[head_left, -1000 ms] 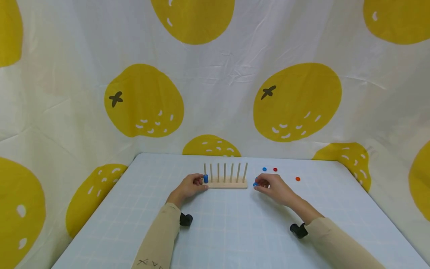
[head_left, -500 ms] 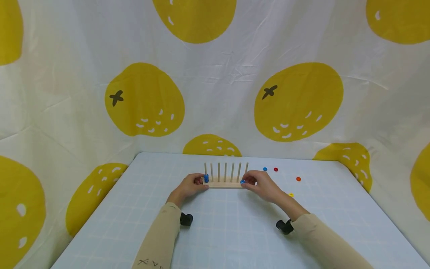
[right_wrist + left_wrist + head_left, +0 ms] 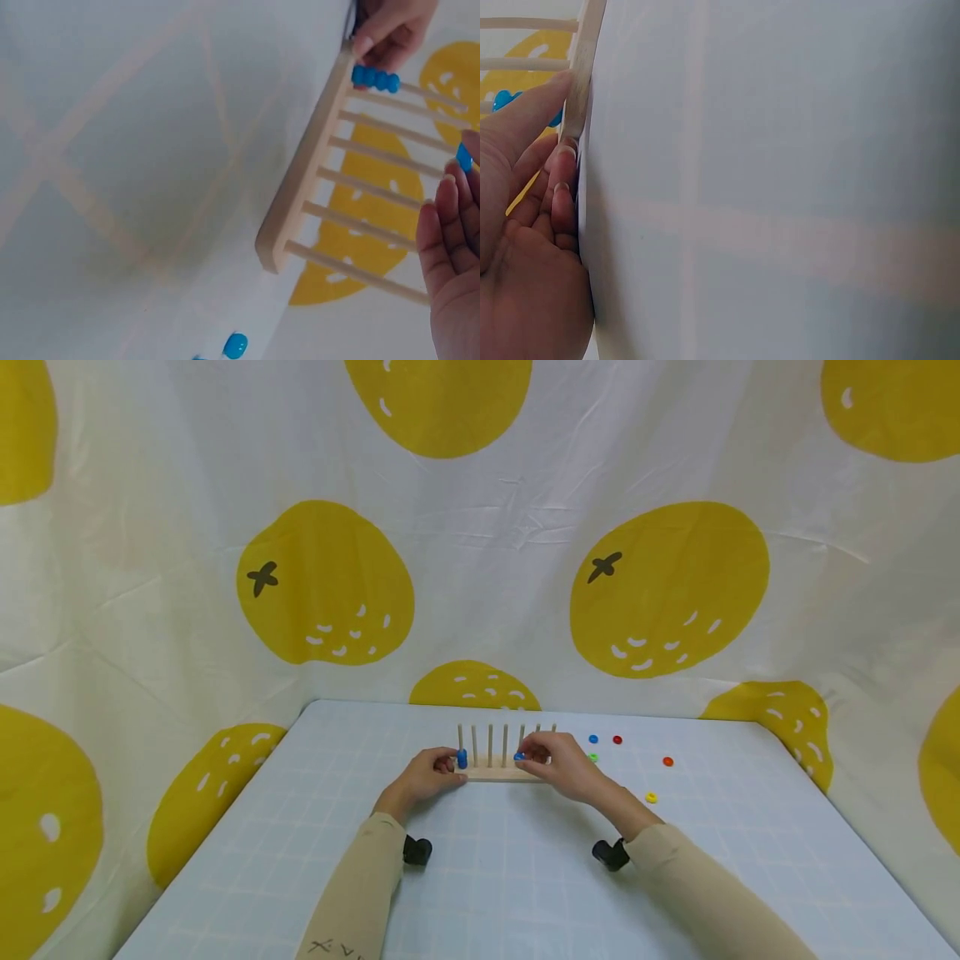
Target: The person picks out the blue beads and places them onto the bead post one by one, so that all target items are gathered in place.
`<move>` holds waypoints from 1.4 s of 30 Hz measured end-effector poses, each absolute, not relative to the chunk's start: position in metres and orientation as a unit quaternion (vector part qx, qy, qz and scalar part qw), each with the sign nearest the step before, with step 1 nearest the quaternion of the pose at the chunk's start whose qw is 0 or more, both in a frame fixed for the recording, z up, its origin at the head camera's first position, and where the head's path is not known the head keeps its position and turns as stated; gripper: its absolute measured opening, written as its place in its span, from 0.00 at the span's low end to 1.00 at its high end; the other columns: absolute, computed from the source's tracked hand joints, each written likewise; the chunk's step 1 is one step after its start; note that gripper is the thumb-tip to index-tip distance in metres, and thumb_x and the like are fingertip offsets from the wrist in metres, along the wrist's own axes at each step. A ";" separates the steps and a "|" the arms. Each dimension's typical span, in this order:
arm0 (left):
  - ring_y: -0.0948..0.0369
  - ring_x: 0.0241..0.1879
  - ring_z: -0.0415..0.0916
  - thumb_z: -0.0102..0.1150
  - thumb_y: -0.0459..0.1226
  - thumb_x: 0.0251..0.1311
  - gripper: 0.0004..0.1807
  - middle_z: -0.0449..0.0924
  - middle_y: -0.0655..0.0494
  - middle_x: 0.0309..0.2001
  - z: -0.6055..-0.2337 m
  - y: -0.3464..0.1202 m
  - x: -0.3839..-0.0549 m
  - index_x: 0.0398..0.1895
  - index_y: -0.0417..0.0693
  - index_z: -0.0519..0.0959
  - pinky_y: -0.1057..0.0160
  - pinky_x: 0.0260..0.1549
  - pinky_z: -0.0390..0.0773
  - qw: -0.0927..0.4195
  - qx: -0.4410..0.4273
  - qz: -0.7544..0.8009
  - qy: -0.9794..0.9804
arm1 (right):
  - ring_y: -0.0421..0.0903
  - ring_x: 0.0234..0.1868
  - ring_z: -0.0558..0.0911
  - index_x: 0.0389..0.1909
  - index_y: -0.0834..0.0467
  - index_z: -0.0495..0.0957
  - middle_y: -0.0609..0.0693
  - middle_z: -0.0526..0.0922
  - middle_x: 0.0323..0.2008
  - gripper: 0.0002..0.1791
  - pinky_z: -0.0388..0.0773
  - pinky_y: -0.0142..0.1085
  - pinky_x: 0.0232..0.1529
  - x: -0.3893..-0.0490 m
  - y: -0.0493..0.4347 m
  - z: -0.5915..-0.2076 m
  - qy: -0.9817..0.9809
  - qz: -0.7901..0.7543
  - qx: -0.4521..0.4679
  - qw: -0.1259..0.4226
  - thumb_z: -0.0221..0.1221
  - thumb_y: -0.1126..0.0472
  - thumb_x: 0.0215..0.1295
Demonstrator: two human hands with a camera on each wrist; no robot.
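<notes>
Right hand pinches blue bead, left hand grips rack; bead could slip if it meets a peg off-centre

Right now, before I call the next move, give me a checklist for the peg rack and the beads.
1. Rack steadied: ok. The left hand holds one end of the wooden rack.
2. Bead secured: ok. The right hand pinches a blue bead.
3. Room on the peg nearest the left hand: ok. That peg is bare above its stacked blue beads.
4. Pinched bead at that peg: not ok. It is apart from it, toward the rack's other end.
5. Bead hole lined up for threading: cannot tell; fingers and angle hide it.
6. Other pegs bare: ok, in the right wrist view.
</notes>
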State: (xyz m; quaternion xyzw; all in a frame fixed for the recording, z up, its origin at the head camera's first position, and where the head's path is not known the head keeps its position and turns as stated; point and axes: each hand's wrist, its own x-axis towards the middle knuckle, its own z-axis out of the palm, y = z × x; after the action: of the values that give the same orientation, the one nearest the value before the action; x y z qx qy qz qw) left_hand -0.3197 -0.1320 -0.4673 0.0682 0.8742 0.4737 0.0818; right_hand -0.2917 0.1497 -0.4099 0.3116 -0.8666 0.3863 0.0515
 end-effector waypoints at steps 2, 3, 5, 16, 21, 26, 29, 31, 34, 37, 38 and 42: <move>0.56 0.43 0.70 0.73 0.40 0.61 0.30 0.75 0.53 0.41 -0.468 -0.132 -0.320 0.65 0.41 0.77 0.58 0.48 0.71 0.082 0.067 0.473 0.875 | 0.42 0.35 0.77 0.44 0.61 0.84 0.45 0.83 0.34 0.08 0.79 0.33 0.39 -0.293 0.144 -0.408 -0.870 0.384 0.307 0.044 0.66 0.62 0.68; 0.56 0.43 0.70 0.73 0.40 0.61 0.30 0.75 0.53 0.41 -0.468 -0.132 -0.320 0.65 0.41 0.77 0.58 0.48 0.71 0.082 0.066 0.472 0.875 | 0.42 0.36 0.77 0.45 0.61 0.84 0.45 0.83 0.35 0.08 0.78 0.33 0.40 -0.293 0.142 -0.406 -0.871 0.382 0.305 0.041 0.66 0.62 0.69; 0.56 0.43 0.70 0.73 0.40 0.61 0.30 0.75 0.53 0.41 -0.468 -0.132 -0.321 0.65 0.41 0.77 0.58 0.48 0.71 0.083 0.065 0.470 0.877 | 0.43 0.37 0.78 0.46 0.61 0.84 0.45 0.83 0.35 0.09 0.78 0.33 0.41 -0.294 0.138 -0.403 -0.874 0.379 0.303 0.037 0.66 0.62 0.69; 0.56 0.42 0.70 0.72 0.39 0.62 0.28 0.75 0.53 0.40 -0.468 -0.131 -0.321 0.64 0.42 0.77 0.58 0.47 0.72 0.077 0.064 0.460 0.882 | 0.42 0.36 0.79 0.45 0.61 0.84 0.48 0.85 0.38 0.08 0.80 0.32 0.41 -0.305 0.114 -0.391 -0.866 0.368 0.332 0.072 0.66 0.63 0.69; 0.57 0.41 0.70 0.72 0.40 0.63 0.28 0.75 0.53 0.40 -0.469 -0.131 -0.320 0.64 0.42 0.77 0.58 0.46 0.72 0.073 0.071 0.458 0.883 | 0.42 0.38 0.79 0.46 0.60 0.84 0.47 0.85 0.40 0.08 0.80 0.34 0.44 -0.310 0.104 -0.384 -0.866 0.371 0.325 0.076 0.65 0.62 0.70; 0.56 0.41 0.70 0.71 0.40 0.63 0.28 0.75 0.53 0.40 -0.466 -0.131 -0.318 0.64 0.40 0.77 0.58 0.46 0.71 0.071 0.077 0.461 0.881 | 0.45 0.40 0.80 0.45 0.61 0.83 0.49 0.84 0.40 0.08 0.80 0.40 0.46 -0.315 0.095 -0.378 -0.858 0.376 0.338 0.092 0.64 0.62 0.71; 0.56 0.41 0.70 0.71 0.39 0.63 0.28 0.75 0.52 0.40 -0.465 -0.131 -0.317 0.63 0.39 0.77 0.59 0.46 0.72 0.068 0.084 0.463 0.880 | 0.46 0.41 0.80 0.45 0.62 0.83 0.50 0.85 0.40 0.08 0.80 0.45 0.48 -0.320 0.089 -0.378 -0.855 0.376 0.344 0.102 0.64 0.62 0.71; 0.57 0.40 0.70 0.71 0.39 0.63 0.28 0.75 0.52 0.40 -0.464 -0.132 -0.317 0.63 0.38 0.77 0.59 0.45 0.72 0.068 0.088 0.464 0.879 | 0.46 0.42 0.80 0.45 0.63 0.84 0.51 0.85 0.41 0.08 0.80 0.46 0.49 -0.323 0.086 -0.379 -0.856 0.374 0.342 0.103 0.64 0.62 0.71; 0.57 0.40 0.70 0.71 0.39 0.63 0.27 0.75 0.53 0.39 -0.464 -0.132 -0.317 0.63 0.37 0.77 0.59 0.45 0.72 0.066 0.090 0.464 0.879 | 0.47 0.43 0.81 0.46 0.64 0.83 0.53 0.85 0.43 0.09 0.80 0.47 0.50 -0.327 0.082 -0.381 -0.855 0.376 0.341 0.103 0.64 0.62 0.71; 0.57 0.40 0.69 0.72 0.39 0.63 0.27 0.75 0.53 0.39 -0.465 -0.132 -0.318 0.63 0.38 0.77 0.60 0.45 0.71 0.067 0.088 0.464 0.879 | 0.49 0.44 0.81 0.47 0.64 0.83 0.54 0.85 0.43 0.10 0.80 0.47 0.50 -0.330 0.078 -0.381 -0.855 0.381 0.338 0.099 0.64 0.62 0.71; 0.57 0.39 0.70 0.72 0.39 0.62 0.27 0.75 0.53 0.39 -0.465 -0.132 -0.318 0.62 0.38 0.77 0.60 0.44 0.71 0.065 0.090 0.464 0.879 | 0.49 0.43 0.81 0.47 0.64 0.83 0.54 0.85 0.43 0.10 0.80 0.47 0.50 -0.331 0.077 -0.381 -0.855 0.381 0.337 0.098 0.64 0.62 0.71; 0.57 0.39 0.70 0.72 0.38 0.62 0.26 0.75 0.52 0.39 -0.465 -0.133 -0.319 0.61 0.38 0.78 0.59 0.44 0.71 0.061 0.095 0.465 0.878 | 0.48 0.43 0.80 0.46 0.63 0.83 0.53 0.85 0.42 0.09 0.80 0.44 0.49 -0.333 0.072 -0.380 -0.861 0.375 0.330 0.097 0.65 0.61 0.71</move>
State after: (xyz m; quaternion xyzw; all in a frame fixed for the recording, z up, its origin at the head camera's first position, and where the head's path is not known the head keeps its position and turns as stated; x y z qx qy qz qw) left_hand -0.3186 -0.1327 -0.4651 0.0951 0.8778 0.4654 0.0608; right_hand -0.3330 0.0719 -0.3801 0.3302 -0.8607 0.3752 0.0966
